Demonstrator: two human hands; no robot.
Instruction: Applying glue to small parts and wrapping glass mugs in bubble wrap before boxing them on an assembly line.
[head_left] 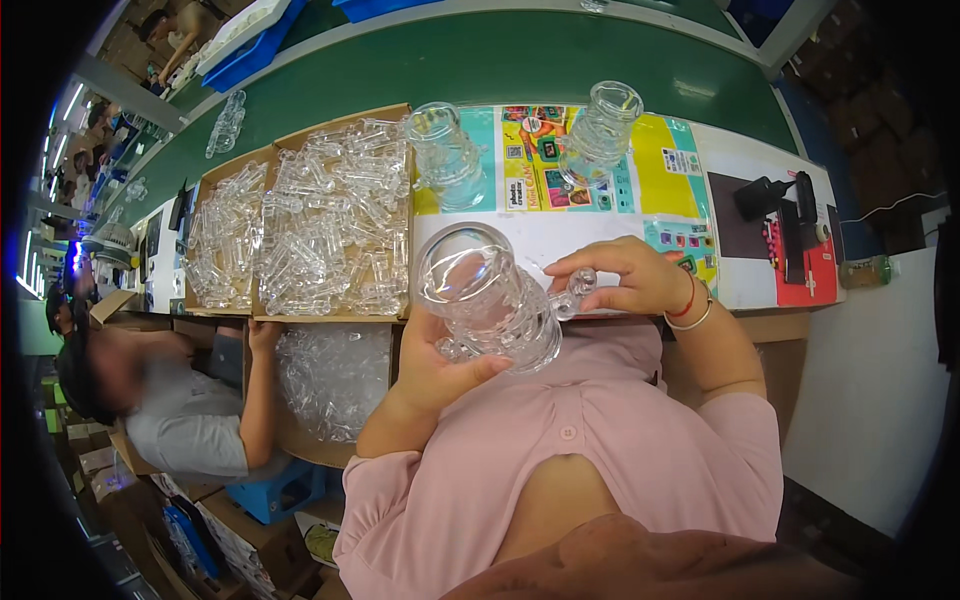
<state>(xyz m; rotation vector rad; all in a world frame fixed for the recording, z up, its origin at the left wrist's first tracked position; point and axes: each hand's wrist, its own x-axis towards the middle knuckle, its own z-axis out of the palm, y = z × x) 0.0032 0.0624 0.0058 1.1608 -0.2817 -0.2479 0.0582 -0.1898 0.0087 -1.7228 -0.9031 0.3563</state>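
Observation:
My left hand (435,365) is closed around a transparent vessel (490,300) with a wide round mouth and a stepped body, tilted over my lap. At the vessel's right side, my right hand (630,280) pinches a small transparent tube piece (572,295) with rounded bulges. The piece meets or nearly meets the vessel's wall; I cannot tell whether they are joined. Two similar vessels stand upright on the printed sheet beyond, a left one (445,160) and a right one (600,135).
Cardboard trays (262,235) full of small transparent tube pieces lie to the left. Below them, a box (335,380) holds transparent bagged items. A black cylinder (758,198) and a red sheet (808,270) are on the table's right. Another person (195,410) sits at the left.

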